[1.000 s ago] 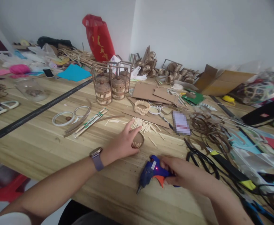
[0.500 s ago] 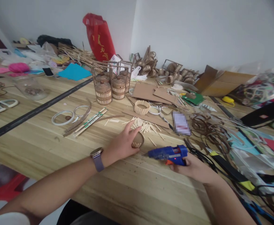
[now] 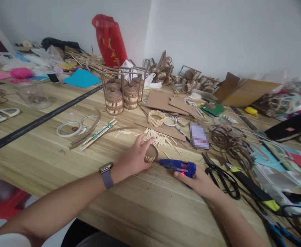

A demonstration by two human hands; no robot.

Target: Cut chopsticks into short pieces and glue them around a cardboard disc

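Note:
My left hand point(image 3: 136, 154), with a watch on its wrist, grips the near left side of a small round basket point(image 3: 154, 153) of brown card edged with short wooden sticks. The fingers cover part of it. In my right hand point(image 3: 204, 180) is a blue glue gun point(image 3: 177, 166) with a red light, its nozzle at the basket's right side; I cannot tell if it touches. Just behind the basket lies a pile of short wooden sticks point(image 3: 159, 138). Farther back stands a ring of upright sticks point(image 3: 156, 118).
Lidded stick baskets point(image 3: 113, 102) in frames stand at the back. Left are white rings point(image 3: 68, 129) and wrapped chopsticks point(image 3: 99, 133). Right are coiled brown strips point(image 3: 225, 140), a black cable point(image 3: 225, 178) and a yellow-black cutter point(image 3: 253, 187). At far left, part of another person's hand shows.
My right hand has brought the glue gun left and slightly up, so its nozzle is now at the basket's edge. My left hand keeps its hold on the basket.

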